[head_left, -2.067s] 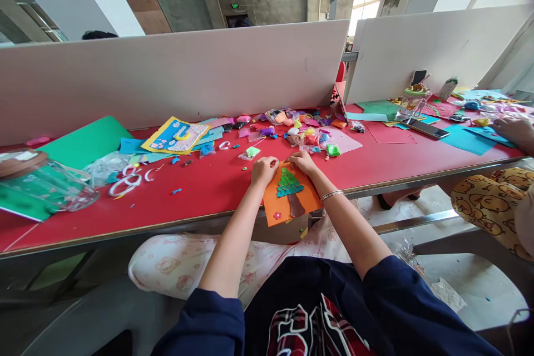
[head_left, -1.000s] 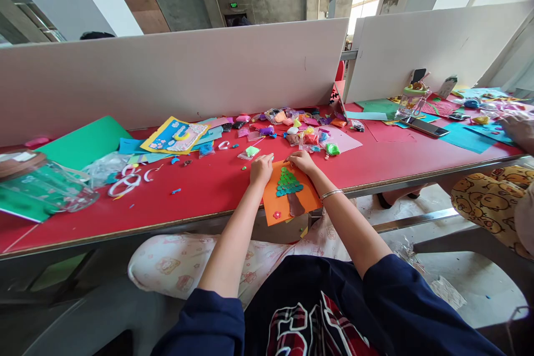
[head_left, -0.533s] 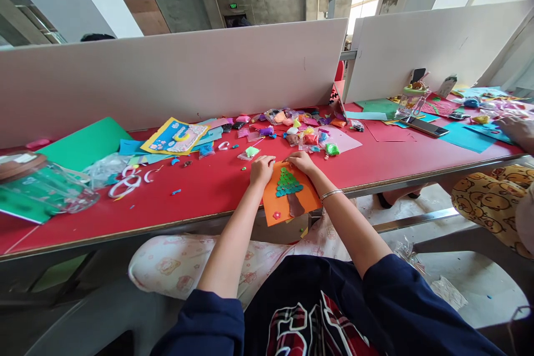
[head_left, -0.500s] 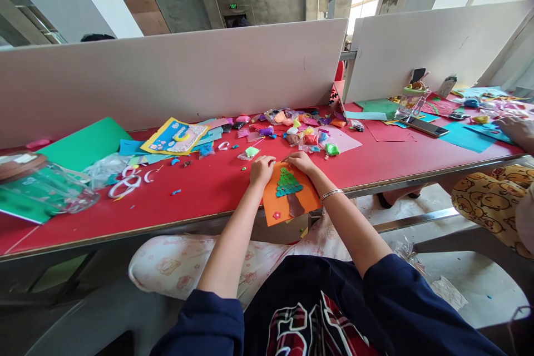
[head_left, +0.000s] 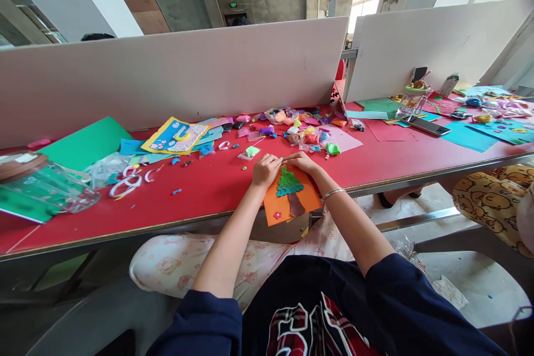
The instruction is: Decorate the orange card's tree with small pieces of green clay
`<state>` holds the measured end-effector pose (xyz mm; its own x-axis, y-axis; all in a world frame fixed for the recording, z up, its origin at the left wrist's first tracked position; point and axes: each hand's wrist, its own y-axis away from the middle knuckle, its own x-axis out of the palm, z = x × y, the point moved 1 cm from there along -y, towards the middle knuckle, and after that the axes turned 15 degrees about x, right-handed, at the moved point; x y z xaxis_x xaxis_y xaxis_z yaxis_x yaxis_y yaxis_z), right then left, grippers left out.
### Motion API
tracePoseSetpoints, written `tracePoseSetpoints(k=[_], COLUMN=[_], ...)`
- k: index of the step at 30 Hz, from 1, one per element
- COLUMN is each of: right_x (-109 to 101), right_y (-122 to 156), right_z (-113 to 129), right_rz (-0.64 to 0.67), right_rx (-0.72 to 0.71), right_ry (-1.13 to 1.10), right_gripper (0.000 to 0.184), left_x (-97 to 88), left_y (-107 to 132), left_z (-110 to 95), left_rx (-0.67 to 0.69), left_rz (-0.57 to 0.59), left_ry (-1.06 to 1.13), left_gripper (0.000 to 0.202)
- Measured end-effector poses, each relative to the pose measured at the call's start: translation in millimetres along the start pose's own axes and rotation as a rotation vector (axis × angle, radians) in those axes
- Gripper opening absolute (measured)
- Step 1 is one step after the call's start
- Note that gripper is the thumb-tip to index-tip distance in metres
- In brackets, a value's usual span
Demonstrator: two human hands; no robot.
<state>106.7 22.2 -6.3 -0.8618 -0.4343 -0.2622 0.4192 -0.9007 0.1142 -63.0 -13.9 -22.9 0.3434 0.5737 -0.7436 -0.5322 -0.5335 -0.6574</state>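
Observation:
An orange card [head_left: 272, 200] lies at the table's front edge, its lower part jutting over it. On it is a tree with a green and teal crown [head_left: 289, 183] of small overlapping pieces and a brown trunk [head_left: 296, 205]. A small red flower [head_left: 277, 215] sits at its lower left. My left hand [head_left: 266, 170] is closed at the card's top left, fingertips pressed together. Opposite it, my right hand [head_left: 303, 162] is closed at the top right. Their fingertips nearly meet above the treetop; anything small between them is hidden.
Bagged coloured clay [head_left: 309, 136] is heaped beyond my hands on the red table [head_left: 217, 183]. Left are a yellow-bordered picture [head_left: 175, 137], white scissors [head_left: 125, 184] and a clear jar [head_left: 50, 186]. Rightward lie a phone [head_left: 428, 126] and blue paper [head_left: 471, 136]. A white partition [head_left: 175, 78] stands behind.
My left hand has shifted slightly right, bringing its fingertips closer to those of my right hand. The card stays put. At the far right, another person's hand has left the view.

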Motion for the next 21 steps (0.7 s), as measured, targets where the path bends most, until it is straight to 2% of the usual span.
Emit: tracePoseSetpoints(k=[4,10,14,21], right_x=[-1.4,-2.9,-2.6,-2.1], right_y=[1.0,-4.0,-3.2,-6.2], right_z=[-1.1,-6.9,-7.5,-8.7], right_rz=[0.024,0.012,-0.001,-0.006], right_rx=[-0.035,-0.022,-0.039,-0.045], right_ry=[-0.004,0.052,0.066,0.106], right_gripper=[0.017,0.042,0.052,0.052], left_x=[-1.8,-3.6,-3.4,-2.5], left_y=[-0.8,-2.2,-2.3,-2.3], left_z=[-2.4,-5.6,-5.8,-5.9], left_rx=[0.015,0.011,0.001,-0.041], left_rz=[0.026,0.042,0.029,0.053], left_ry=[0.002,-0.047,-0.036,-0.044], left_gripper=[0.026,0.028,0.022,0.021])
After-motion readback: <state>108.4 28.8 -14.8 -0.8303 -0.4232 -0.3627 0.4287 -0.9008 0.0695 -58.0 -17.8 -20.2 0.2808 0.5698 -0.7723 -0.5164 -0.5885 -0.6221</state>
